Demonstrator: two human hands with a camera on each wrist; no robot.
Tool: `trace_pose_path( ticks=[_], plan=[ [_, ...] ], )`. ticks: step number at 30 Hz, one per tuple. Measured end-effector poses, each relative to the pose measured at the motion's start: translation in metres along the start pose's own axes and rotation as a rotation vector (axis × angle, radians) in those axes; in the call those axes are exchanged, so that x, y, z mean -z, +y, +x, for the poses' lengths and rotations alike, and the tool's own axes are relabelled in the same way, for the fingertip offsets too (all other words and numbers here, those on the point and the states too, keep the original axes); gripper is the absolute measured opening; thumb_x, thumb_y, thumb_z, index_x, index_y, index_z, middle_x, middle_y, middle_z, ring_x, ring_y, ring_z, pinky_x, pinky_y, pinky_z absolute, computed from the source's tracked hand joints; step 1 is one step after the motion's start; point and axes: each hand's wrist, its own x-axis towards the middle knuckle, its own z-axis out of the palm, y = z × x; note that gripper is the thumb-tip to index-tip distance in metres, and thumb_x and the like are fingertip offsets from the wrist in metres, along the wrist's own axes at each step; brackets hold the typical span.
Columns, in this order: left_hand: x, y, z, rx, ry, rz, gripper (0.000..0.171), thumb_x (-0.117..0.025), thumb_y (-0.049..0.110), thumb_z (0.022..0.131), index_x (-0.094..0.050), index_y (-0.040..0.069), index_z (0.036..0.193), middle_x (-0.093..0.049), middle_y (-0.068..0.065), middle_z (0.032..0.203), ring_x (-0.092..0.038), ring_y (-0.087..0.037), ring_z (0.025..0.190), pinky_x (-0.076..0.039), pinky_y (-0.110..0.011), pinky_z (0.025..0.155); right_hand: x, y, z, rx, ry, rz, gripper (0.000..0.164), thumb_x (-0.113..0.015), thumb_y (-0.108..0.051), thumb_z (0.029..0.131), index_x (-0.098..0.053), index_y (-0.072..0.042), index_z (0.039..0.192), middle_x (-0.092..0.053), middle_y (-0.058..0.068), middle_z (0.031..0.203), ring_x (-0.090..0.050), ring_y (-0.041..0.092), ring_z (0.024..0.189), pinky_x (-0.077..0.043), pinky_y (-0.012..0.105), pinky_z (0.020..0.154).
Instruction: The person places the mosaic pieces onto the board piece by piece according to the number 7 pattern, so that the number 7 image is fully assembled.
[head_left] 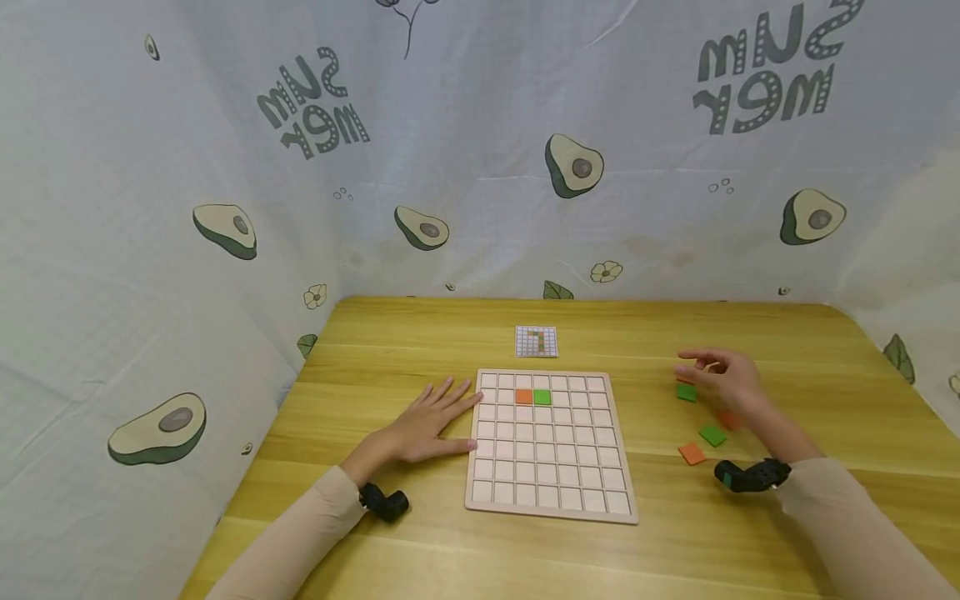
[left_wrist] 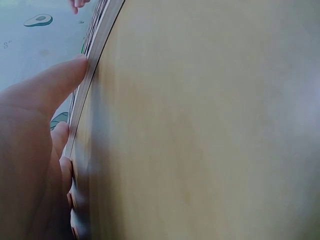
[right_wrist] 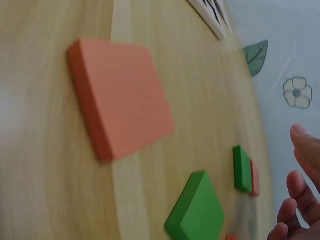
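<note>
A wooden grid board [head_left: 551, 450] lies on the table, with an orange tile [head_left: 524, 397] and a green tile [head_left: 542, 397] side by side in its second row from the top. My left hand [head_left: 431, 423] rests flat at the board's left edge, fingers spread, thumb and fingertips touching the rim. Over the loose tiles on the right hovers my right hand [head_left: 723, 382], its fingers loosely bent; the right wrist view shows no tile in it. Below its fingertips lies a green tile [head_left: 686, 392], with an orange tile [right_wrist: 255, 178] against it, partly covered in the head view.
Nearer to me lie another green tile [head_left: 712, 435], an orange tile [head_left: 692, 453] and a further orange tile [head_left: 730, 419] beside the right forearm. A small printed card [head_left: 536, 341] with a coloured grid pattern lies beyond the board. A patterned cloth [head_left: 480, 167] hangs behind the table.
</note>
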Motion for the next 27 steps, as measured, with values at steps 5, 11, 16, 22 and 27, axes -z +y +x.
trace_pose_path(
  ticks=[5,11,16,22,27],
  plan=[
    [0.0,0.0,0.0,0.002,0.0,0.001,0.081,-0.043,0.068,0.097,-0.014,0.029,0.162,-0.002,-0.001,0.167,0.004,-0.029,0.152,0.003,-0.052,0.119,0.003,0.012,-0.001,-0.009,0.009,-0.011,0.051,-0.072,-0.028,0.094,-0.063,0.011,0.126,-0.059,0.005,0.09,-0.052,0.011,0.071,-0.043,0.024,0.058],
    [-0.001,0.0,0.0,0.002,-0.002,0.004,0.082,-0.043,0.068,0.097,-0.013,0.029,0.162,-0.002,0.0,0.167,0.004,-0.028,0.152,0.002,-0.052,0.119,0.005,0.019,-0.001,-0.028,-0.002,-0.03,0.05,-0.071,-0.025,0.095,-0.061,0.013,0.126,-0.058,0.011,0.094,-0.048,0.01,0.071,-0.043,0.023,0.057],
    [0.0,0.0,0.001,-0.001,0.0,0.009,0.081,-0.043,0.068,0.097,-0.014,0.029,0.162,-0.003,-0.001,0.167,0.003,-0.029,0.152,0.001,-0.053,0.119,0.006,0.022,-0.001,-0.048,-0.027,-0.036,0.051,-0.069,-0.026,0.097,-0.06,0.013,0.127,-0.06,0.011,0.095,-0.05,0.009,0.073,-0.045,0.024,0.057],
    [0.0,-0.001,0.001,-0.003,0.004,0.013,0.081,-0.044,0.067,0.097,-0.015,0.028,0.162,-0.003,0.0,0.167,0.003,-0.029,0.152,0.002,-0.052,0.119,0.005,0.026,-0.001,-0.039,-0.06,-0.022,0.052,-0.068,-0.026,0.097,-0.059,0.015,0.128,-0.059,0.009,0.092,-0.048,0.01,0.071,-0.044,0.024,0.057],
    [0.001,0.0,0.001,-0.004,0.005,0.011,0.081,-0.044,0.067,0.097,-0.015,0.028,0.162,-0.003,-0.001,0.167,0.003,-0.029,0.152,0.002,-0.053,0.119,0.005,0.028,0.001,-0.034,-0.067,-0.011,0.052,-0.068,-0.025,0.097,-0.058,0.016,0.127,-0.059,0.009,0.092,-0.048,0.011,0.072,-0.044,0.024,0.058]
  ],
)
